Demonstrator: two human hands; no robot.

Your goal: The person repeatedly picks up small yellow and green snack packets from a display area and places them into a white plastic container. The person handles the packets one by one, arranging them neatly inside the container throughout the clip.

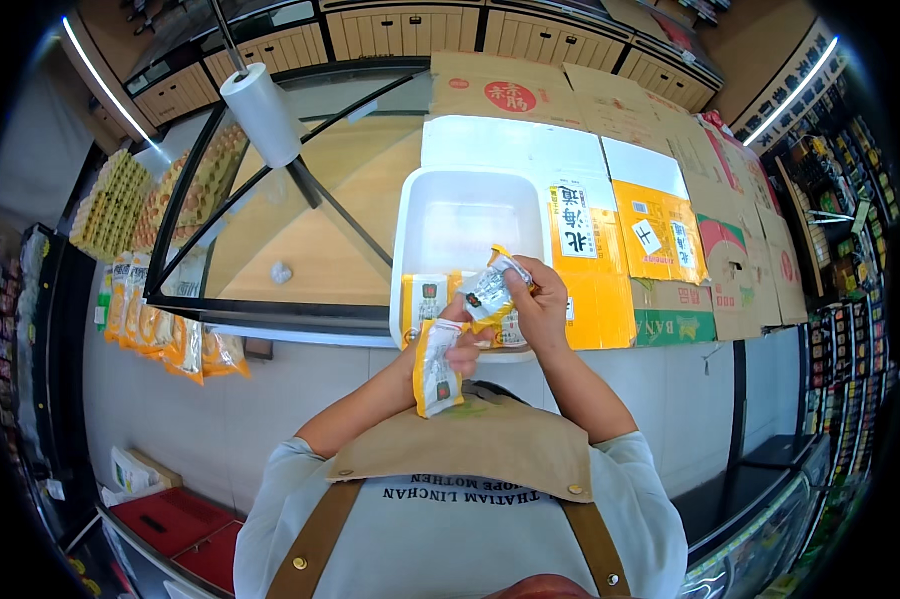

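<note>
My left hand (463, 355) holds a small white-and-yellow plastic packet (436, 378) that hangs towards my apron (465, 438). Its thumb reaches up to the lower end of a second packet (487, 296), crumpled and shiny. My right hand (546, 303) pinches that second packet near its upper end. Both hands are over the near end of a white plastic tub (472, 180). Inside the tub, similar packets (423, 293) lie flat along the near side, partly hidden by my hands. The tub's far part shows its bare white bottom.
Flattened cardboard boxes (592, 277) cover the counter to the right. On the left stands a black-framed glass case (270, 307) with a plastic bag roll (261, 116) on a pole. Egg trays (113, 206) and hanging yellow packs (151, 329) are farther left.
</note>
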